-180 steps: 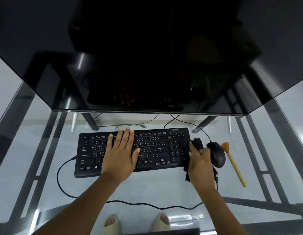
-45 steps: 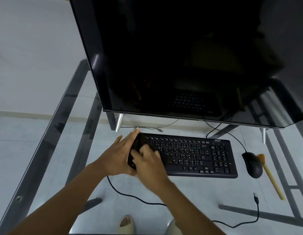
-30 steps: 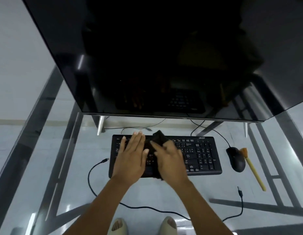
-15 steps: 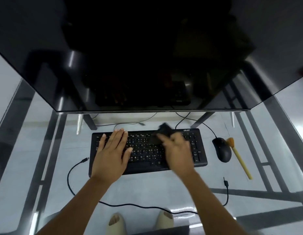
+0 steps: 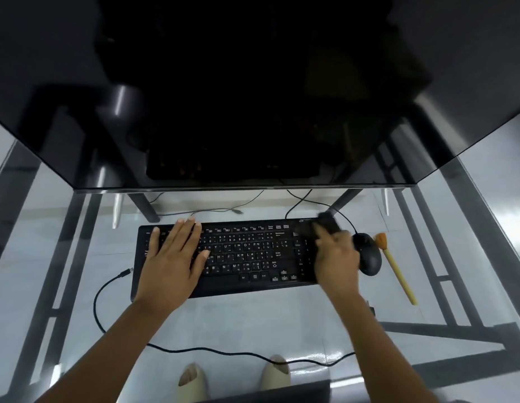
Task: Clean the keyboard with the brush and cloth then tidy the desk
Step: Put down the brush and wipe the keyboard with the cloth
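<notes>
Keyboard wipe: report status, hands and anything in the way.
Left hand flat on keyboard, steadying it. Right hand holds black cloth at keyboard's right end. Mouse right beside that hand; brush idle beyond it.

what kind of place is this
Most likely a computer desk in a home or office: a glass-topped desk holds a big dark monitor, a black keyboard and a mouse, with a tiled floor showing through the glass.

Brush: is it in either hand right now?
No. The brush lies on the glass desk right of the mouse, untouched.
</notes>
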